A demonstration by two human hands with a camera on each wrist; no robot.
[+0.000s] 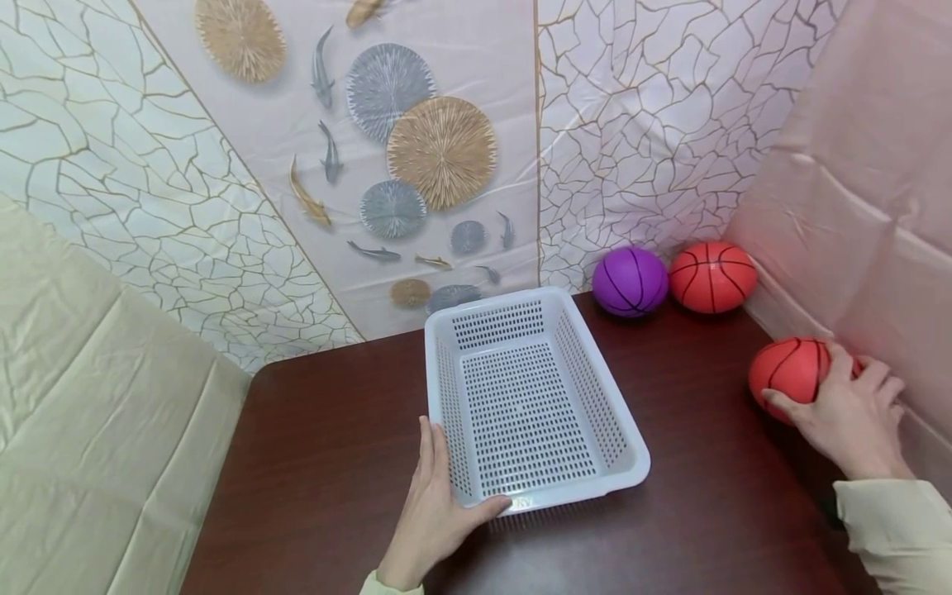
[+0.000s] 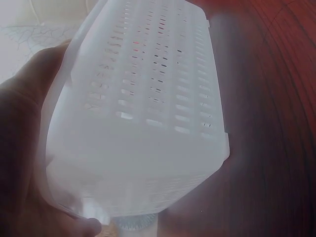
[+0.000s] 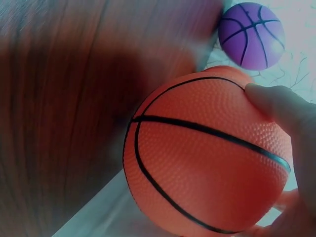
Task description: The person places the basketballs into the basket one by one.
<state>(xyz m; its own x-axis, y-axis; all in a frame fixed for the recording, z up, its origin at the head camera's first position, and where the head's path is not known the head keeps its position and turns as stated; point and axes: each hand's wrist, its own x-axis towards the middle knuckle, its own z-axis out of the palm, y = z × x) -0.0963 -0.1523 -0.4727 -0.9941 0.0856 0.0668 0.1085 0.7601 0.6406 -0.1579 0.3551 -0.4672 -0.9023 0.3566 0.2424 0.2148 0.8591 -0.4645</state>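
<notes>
The near red ball (image 1: 787,373) at the surface's (image 1: 327,446) right side looks light, springy and pebbled against slipping, best cupped round its middle, where the right hand (image 1: 855,417) grips it; the left hand (image 1: 437,511) pinches the basket's (image 1: 573,493) near-left corner.

In front of me, a dark red-brown wood-grain table (image 1: 320,446) forms the work surface; its far left corner is rounded. A printed backdrop (image 1: 491,66) stands behind its far edge. The pale central panel (image 1: 256,124) carries gold and grey ribbed discs (image 1: 442,154) and small fish (image 1: 303,196); thin gold-brown border lines (image 1: 537,165) separate it from flanking white crackle-pattern panels (image 1: 647,124). A creased cream sheet (image 1: 67,397) borders my left, a creased pink sheet (image 1: 878,124) my right. Light reflects off the near tabletop.
</notes>
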